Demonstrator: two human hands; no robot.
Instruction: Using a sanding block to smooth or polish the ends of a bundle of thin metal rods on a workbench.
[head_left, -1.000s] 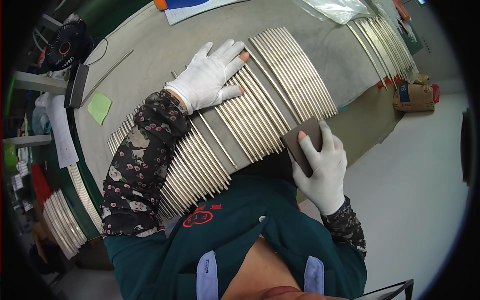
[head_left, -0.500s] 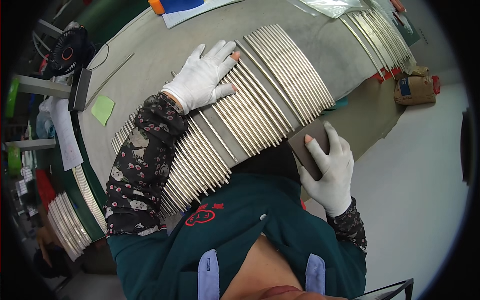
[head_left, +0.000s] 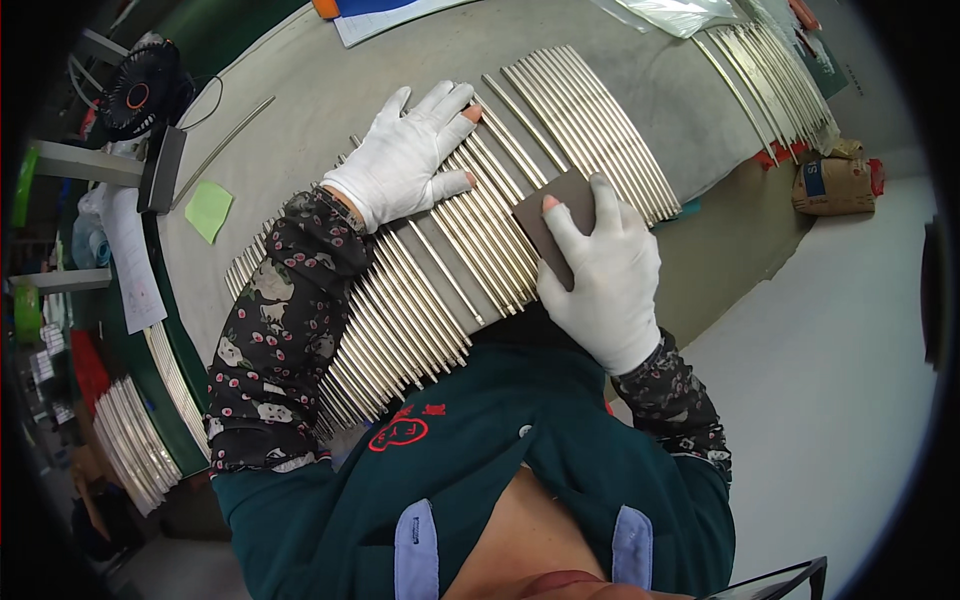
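Slim silvery metal rods lie side by side on the grey worktop (head_left: 690, 110) in front of me. My left hand (head_left: 405, 160), in a white glove with bare fingertips, rests flat with fingers spread over the far ends of the middle group of rods (head_left: 480, 240). My right hand (head_left: 605, 285), gloved alike, grips a flat grey-brown block that looks like a sanding pad (head_left: 577, 194). That block lies over the near part of the rods, between the middle group and the right-hand group of rods (head_left: 590, 120). Another group of rods (head_left: 395, 320) lies by my left forearm.
More rods (head_left: 765, 85) lie at the far right, by clear plastic film (head_left: 675, 12). A green paper note (head_left: 208, 210) and a single curved-looking rod (head_left: 230, 145) are at the left. A black fan (head_left: 140, 95) stands beyond. A brown package (head_left: 838, 185) sits beyond the right edge.
My right hand has brought the block up and left, from beside the table's near edge onto the rods. My left hand stays in place on the rods.
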